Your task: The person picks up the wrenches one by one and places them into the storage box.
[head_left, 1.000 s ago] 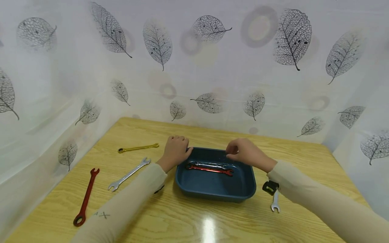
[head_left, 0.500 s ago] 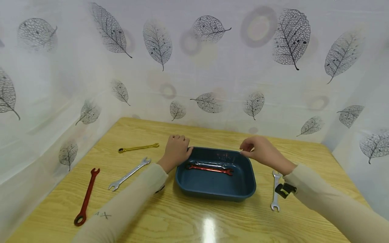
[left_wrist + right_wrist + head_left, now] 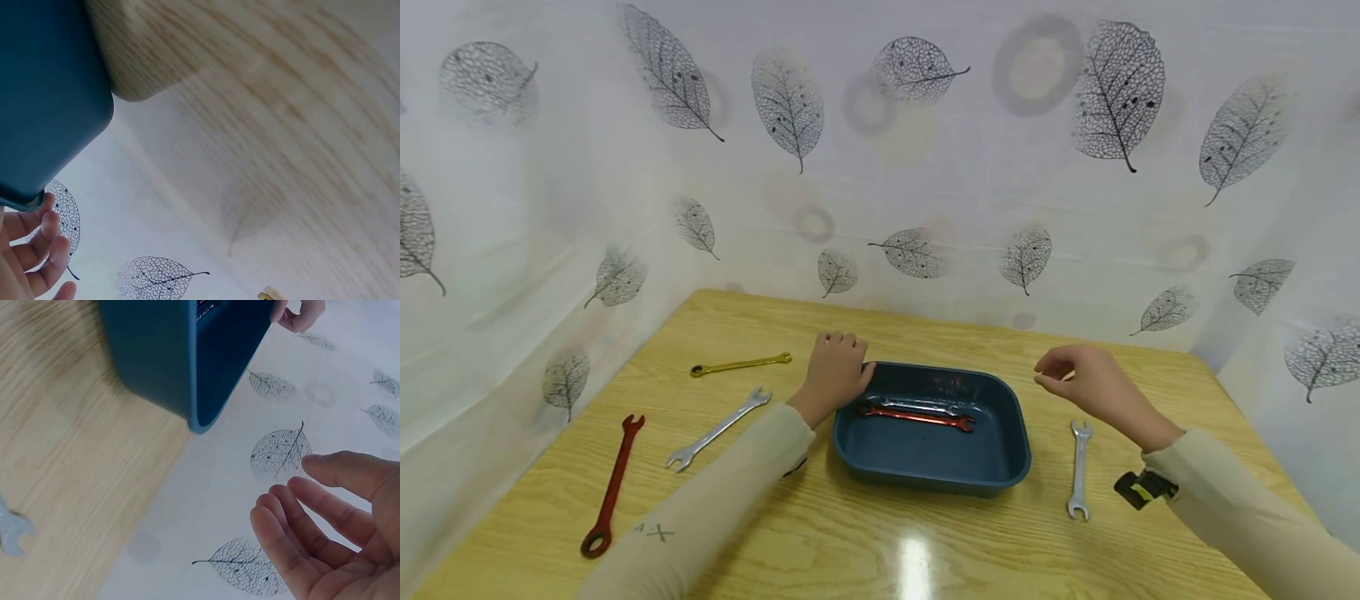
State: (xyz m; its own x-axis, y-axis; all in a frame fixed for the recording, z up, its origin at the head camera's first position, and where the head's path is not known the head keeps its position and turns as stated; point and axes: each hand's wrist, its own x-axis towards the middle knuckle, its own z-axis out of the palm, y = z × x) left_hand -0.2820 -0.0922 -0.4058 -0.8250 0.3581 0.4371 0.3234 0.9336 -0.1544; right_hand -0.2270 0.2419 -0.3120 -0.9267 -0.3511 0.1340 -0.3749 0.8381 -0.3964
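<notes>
A dark blue rectangular bin (image 3: 925, 482) stands mid-table with a red wrench (image 3: 917, 417) and a silver wrench (image 3: 917, 406) side by side in it. My left hand (image 3: 835, 371) grips the bin's far left corner, thumb over the rim; the left wrist view shows its fingers (image 3: 39, 240) bent against the rim's outside. To the right of the bin, my right hand (image 3: 1097, 390) hovers apart from it, holding nothing. Its fingers (image 3: 312, 544) are loosely bent, the thumb apart from them. Just below that hand a silver open-end wrench (image 3: 1079, 471) lies on the table.
Left of the bin on the wooden table (image 3: 820, 550) lie a yellow wrench (image 3: 741, 365), a silver double open-end wrench (image 3: 718, 430) and a large red wrench (image 3: 613, 487). A leaf-printed white curtain (image 3: 880, 167) borders the table's back and sides.
My right hand has moved rightward from above the bin's far rim to beyond its right side, uncovering the silver wrench there. The left hand stays on the corner, and the bin has not visibly moved.
</notes>
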